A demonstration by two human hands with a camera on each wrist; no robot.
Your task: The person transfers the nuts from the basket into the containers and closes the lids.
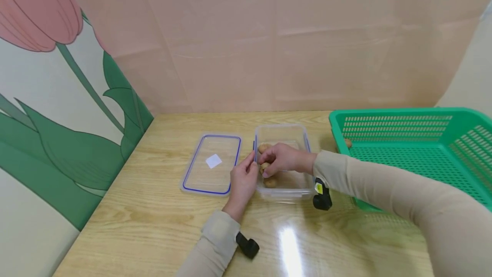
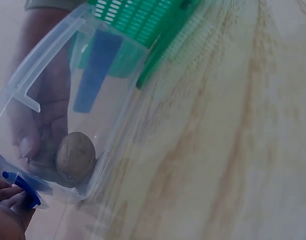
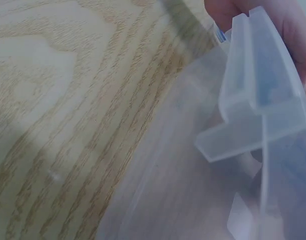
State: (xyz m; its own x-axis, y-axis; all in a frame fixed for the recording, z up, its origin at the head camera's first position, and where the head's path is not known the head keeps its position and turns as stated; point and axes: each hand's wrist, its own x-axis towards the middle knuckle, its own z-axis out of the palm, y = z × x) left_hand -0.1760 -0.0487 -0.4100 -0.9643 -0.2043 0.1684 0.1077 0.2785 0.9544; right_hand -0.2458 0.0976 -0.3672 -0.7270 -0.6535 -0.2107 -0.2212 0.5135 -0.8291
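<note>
A clear plastic food container [image 1: 286,129] with blue side latches stands uncovered on the table. Inside, along its left wall, lie brown walnuts, one at the back [image 1: 264,148] and one at the front [image 1: 270,182]. My right hand [image 1: 282,158] reaches in over the right wall and pinches a walnut [image 1: 264,167] between thumb and fingers. At the outer left wall, my left hand [image 1: 244,178] holds the container by its latch side, thumb and fingers close about a blue latch [image 2: 27,189] in the left wrist view. Another look at a walnut [image 2: 75,157] comes through the clear wall there.
A clear lid [image 1: 200,170] with a blue seal and a white square label [image 1: 213,161] lies left of the container. To the right stands a large green plastic basket [image 1: 392,114], with a walnut [image 1: 348,143] at its left side. A pink-covered wall rises behind the table.
</note>
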